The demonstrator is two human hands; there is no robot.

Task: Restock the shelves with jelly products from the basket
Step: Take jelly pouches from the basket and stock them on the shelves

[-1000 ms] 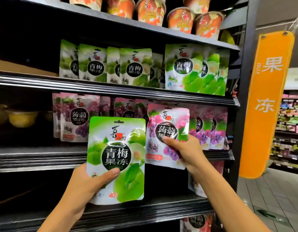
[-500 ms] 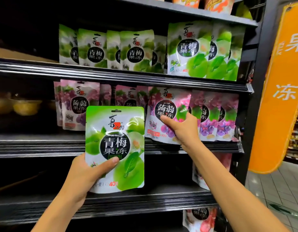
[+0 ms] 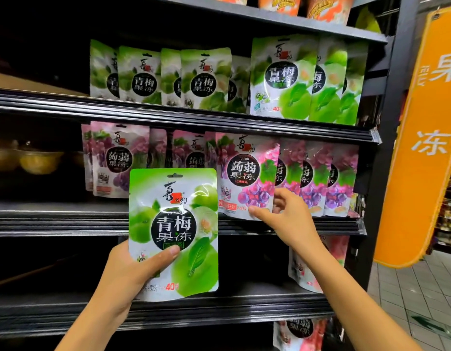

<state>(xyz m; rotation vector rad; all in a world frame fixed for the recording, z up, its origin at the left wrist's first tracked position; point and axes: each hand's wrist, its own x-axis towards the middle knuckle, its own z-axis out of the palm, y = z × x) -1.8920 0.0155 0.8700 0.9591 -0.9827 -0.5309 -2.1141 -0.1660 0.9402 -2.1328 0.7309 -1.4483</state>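
My left hand (image 3: pixel 128 272) holds a green plum jelly pouch (image 3: pixel 173 224) upright by its lower left corner, thumb across the front, in front of the lower shelves. My right hand (image 3: pixel 287 219) is at the lower right corner of a purple grape jelly pouch (image 3: pixel 244 171), thumb on its front bottom edge and fingers curled at its side. That pouch stands on the middle shelf (image 3: pixel 54 219) at the front of a row of matching purple pouches (image 3: pixel 318 178). The basket is out of view.
More green plum pouches (image 3: pixel 204 77) line the shelf above, and orange jelly cups (image 3: pixel 280 3) sit on the top shelf. Yellow cups (image 3: pixel 37 160) stand at the far left, red pouches (image 3: pixel 303 272) on the shelf below. An orange aisle sign (image 3: pixel 427 138) hangs at the right.
My right hand carried the purple pouch up onto the middle shelf and slid down to its lower right corner. The green pouch in my left hand stayed about where it was.
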